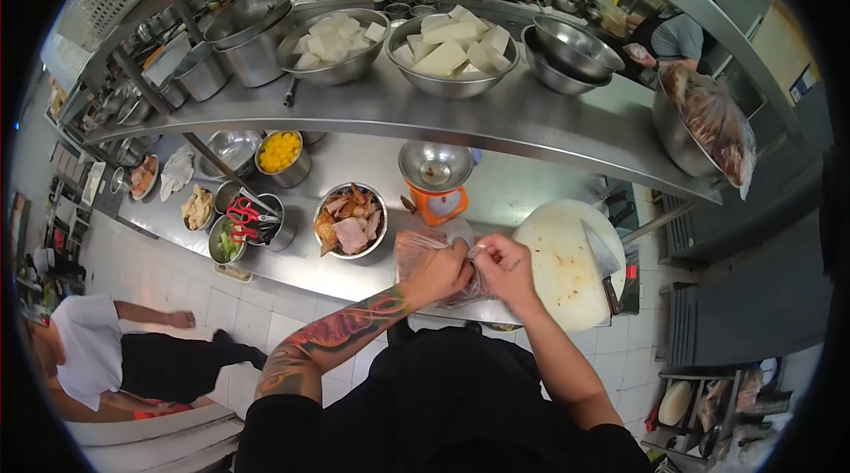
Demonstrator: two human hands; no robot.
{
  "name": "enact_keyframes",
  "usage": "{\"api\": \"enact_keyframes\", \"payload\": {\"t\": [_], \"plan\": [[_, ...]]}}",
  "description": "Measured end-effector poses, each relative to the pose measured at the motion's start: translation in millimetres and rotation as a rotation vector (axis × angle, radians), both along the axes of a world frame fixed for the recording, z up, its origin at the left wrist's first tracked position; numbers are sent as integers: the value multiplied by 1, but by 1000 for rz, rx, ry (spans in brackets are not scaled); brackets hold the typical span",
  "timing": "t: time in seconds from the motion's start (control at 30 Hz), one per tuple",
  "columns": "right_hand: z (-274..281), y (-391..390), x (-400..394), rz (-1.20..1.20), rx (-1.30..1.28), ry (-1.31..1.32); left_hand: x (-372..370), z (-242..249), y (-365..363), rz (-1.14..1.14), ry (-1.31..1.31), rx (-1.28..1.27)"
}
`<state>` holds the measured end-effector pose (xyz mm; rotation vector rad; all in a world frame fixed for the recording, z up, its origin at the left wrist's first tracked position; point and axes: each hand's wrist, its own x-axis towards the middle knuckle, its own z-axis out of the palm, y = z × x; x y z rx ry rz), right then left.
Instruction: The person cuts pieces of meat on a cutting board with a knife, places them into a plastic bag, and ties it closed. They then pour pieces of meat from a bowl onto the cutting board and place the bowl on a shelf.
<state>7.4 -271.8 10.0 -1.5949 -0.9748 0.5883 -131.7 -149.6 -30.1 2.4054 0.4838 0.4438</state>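
Observation:
A clear plastic bag with reddish contents lies at the counter's front edge. My left hand is closed on the bag's gathered plastic. Close beside it, my right hand pinches the plastic near the bag's neck. The exact grip of the fingertips is partly hidden. Just right of my right hand is a round white cutting board with food scraps on it. A cleaver rests on the board's right side. Behind the bag stands an orange kitchen scale with a metal bowl on top.
A bowl of cooked meat pieces stands left of the bag. Farther left are red-handled scissors and a pot of yellow chunks. A shelf overhead holds bowls of white blocks. Two other people are nearby, at left and upper right.

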Motion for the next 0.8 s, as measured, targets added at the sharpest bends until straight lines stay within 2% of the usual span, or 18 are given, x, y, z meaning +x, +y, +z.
{"api": "enact_keyframes", "payload": {"t": [0.03, 0.1, 0.13, 0.27, 0.33, 0.43, 0.5, 0.57, 0.8], "plan": [[6, 0, -9, -8, -3, 0, 1, -2, 2, -8, 0, -3], [24, -2, -24, 80, 101, -347, 1, 0, 2, -20, -61, 28], [28, -1, -18, 98, 80, -431, 2, -6, 1, -21, -112, 47], [-7, 6, 38, -95, 14, -354, -3, -11, -4, -12, -36, 77], [-29, 6, 60, -19, -76, -441, -3, -7, -3, -29, -90, 42], [-46, 6, 63, 22, -147, -426, -2, -12, -1, -38, -48, 58], [-45, 10, 61, 4, -189, -432, -2, -18, 1, -51, -43, 51], [-42, 16, 60, 18, -240, -509, -3, -19, 4, -94, -144, 123], [-20, -8, 59, 7, -260, -382, -7, -13, 19, -102, -138, 32]]}}
